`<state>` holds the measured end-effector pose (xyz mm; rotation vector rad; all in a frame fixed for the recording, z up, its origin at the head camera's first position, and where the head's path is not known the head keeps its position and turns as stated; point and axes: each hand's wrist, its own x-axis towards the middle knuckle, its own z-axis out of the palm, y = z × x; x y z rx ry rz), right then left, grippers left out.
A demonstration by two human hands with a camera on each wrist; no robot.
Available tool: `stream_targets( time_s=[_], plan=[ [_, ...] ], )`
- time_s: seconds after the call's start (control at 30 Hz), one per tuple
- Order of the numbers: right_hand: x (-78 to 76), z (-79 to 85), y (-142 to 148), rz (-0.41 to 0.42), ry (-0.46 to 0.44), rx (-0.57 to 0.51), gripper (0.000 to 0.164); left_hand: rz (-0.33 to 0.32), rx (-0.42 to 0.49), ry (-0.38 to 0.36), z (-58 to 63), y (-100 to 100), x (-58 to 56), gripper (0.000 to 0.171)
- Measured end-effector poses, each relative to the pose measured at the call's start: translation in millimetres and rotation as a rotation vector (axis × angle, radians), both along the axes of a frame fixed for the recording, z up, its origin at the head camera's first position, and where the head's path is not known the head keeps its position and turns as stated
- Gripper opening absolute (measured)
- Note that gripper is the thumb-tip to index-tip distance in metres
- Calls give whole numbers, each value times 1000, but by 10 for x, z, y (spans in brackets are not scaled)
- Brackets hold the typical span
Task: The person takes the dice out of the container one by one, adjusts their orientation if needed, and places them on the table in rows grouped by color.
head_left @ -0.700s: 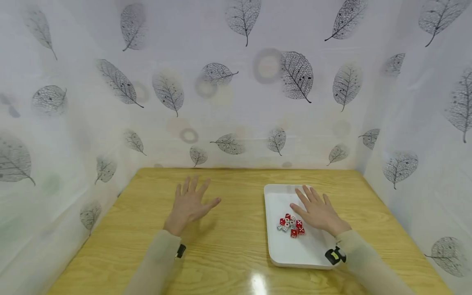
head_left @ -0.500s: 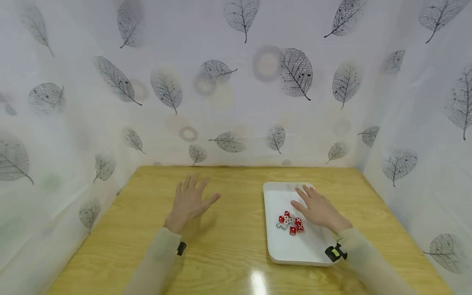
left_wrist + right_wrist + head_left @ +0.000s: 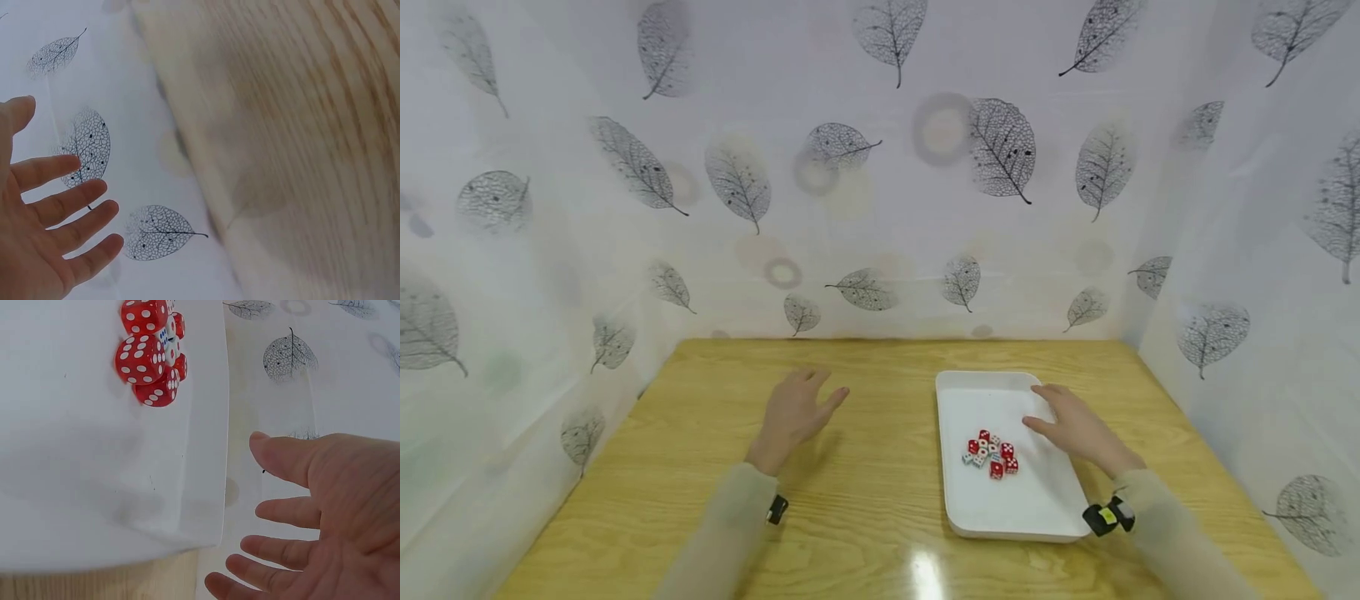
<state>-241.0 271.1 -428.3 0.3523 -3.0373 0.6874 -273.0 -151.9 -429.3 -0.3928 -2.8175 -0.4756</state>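
Note:
Red dice [image 3: 996, 471] and white dice [image 3: 978, 460] lie in a loose cluster in a white tray [image 3: 1000, 512], right of the table's middle. My right hand [image 3: 1075, 427] hovers over the tray's right side, apart from the dice, its fingers spread and holding nothing. The right wrist view shows several red dice [image 3: 140, 359] close up, with that hand's thumb and fingers [image 3: 284, 553] loosely extended. Above the bare wood left of the tray, my left hand [image 3: 793, 414] is held with relaxed, spread fingers [image 3: 78, 203] and nothing in it.
The wooden table [image 3: 865, 492] reaches back to a pale leaf-printed curtain [image 3: 880, 208], which also stands along both sides. Each wrist wears a dark strapped device, one of them the right wrist device [image 3: 1105, 517].
My right hand has shifted to the right, away from the dice. My left hand has turned and its fingers have bent a little. The tray and dice keep their place.

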Motion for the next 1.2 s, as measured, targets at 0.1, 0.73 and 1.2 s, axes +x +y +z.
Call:
stream_targets(
  time_s=[0.1, 0.73, 1.2],
  plan=[
    [3, -29, 98, -18, -20, -31, 64, 6, 28, -27, -20, 17, -8, 59],
    [145, -214, 469, -109, -357, -445, 61, -60, 122, -77, -205, 194, -79, 45],
    [135, -263, 488, -164, -447, -543, 62, -231, 119, -89, -270, 509, -105, 26]
  ],
)
